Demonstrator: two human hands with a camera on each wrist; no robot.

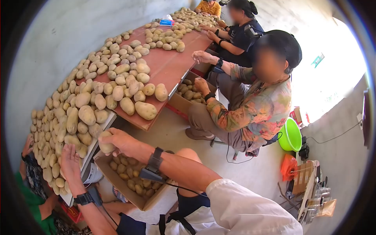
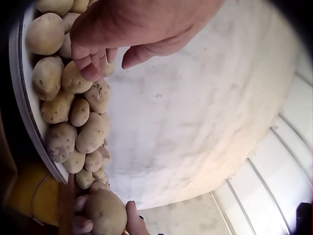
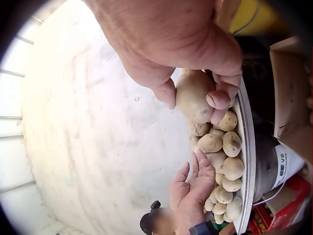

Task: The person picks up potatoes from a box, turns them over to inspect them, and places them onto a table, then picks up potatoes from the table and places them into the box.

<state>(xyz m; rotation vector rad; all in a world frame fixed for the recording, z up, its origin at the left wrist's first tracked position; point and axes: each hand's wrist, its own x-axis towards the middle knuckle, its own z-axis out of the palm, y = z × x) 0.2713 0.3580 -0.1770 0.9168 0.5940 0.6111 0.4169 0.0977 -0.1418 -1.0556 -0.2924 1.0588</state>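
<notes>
My right hand (image 1: 121, 141) grips a single potato (image 1: 105, 143) between thumb and fingers, over the near edge of the table. The right wrist view shows this potato (image 3: 193, 98) large, pale brown and oval. My left hand (image 1: 71, 166) is held at the edge of the potato heap (image 1: 58, 129), its fingers loosely extended and nothing in its grasp. In the left wrist view that hand (image 2: 142, 29) overlaps several potatoes (image 2: 47, 78). Below my right hand stands a cardboard box (image 1: 147, 203) with many potatoes in it.
A reddish-brown tabletop (image 1: 172, 70) carries more potatoes and a blue tissue box (image 1: 167, 22). A person in a floral shirt (image 1: 254, 102) sits on the right beside another box of potatoes (image 1: 182, 102). A bucket (image 1: 94, 174) stands under the table. A green basin (image 1: 290, 135) is behind.
</notes>
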